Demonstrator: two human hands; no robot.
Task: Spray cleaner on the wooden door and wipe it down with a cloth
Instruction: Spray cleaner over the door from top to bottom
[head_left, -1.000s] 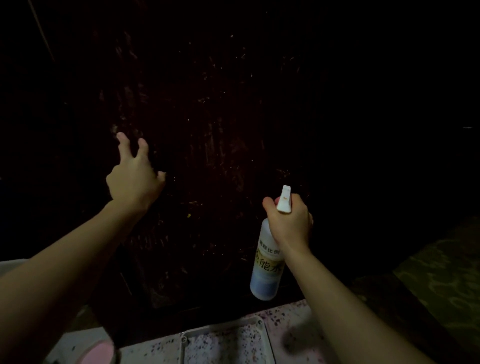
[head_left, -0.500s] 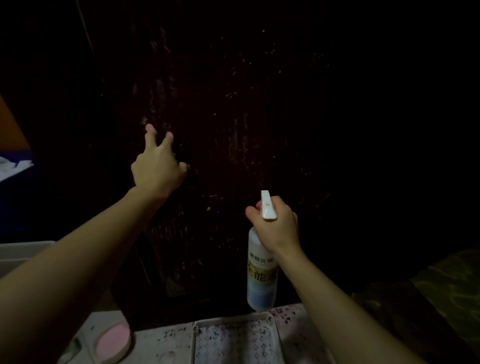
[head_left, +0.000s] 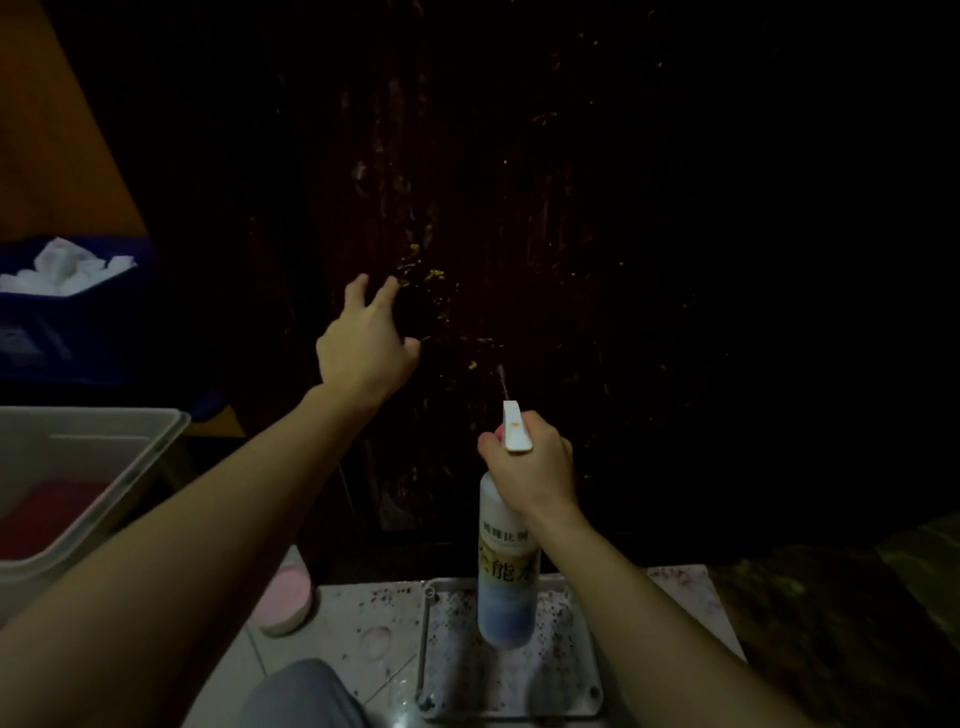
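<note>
The dark wooden door (head_left: 597, 234) fills the view ahead, streaked with pale smears and a few yellow specks. My right hand (head_left: 535, 462) grips a white spray bottle (head_left: 509, 571) by its neck, nozzle aimed at the door, and a thin jet leaves the nozzle tip. My left hand (head_left: 363, 348) is raised against the door to the bottle's upper left, fingers spread and curled. Something dark lies between its thumb and fingers. I cannot make out whether it is a cloth.
A white bin (head_left: 130, 457) with something red inside stands at the left. Behind it, a blue bin (head_left: 78, 317) holds white cloths. A pink round pad (head_left: 285, 597) and a speckled white tray (head_left: 582, 696) lie on the floor below the door.
The view has shifted left, bringing the bins into sight. Both hands sit further right in the frame. A jet of spray now comes from the nozzle.
</note>
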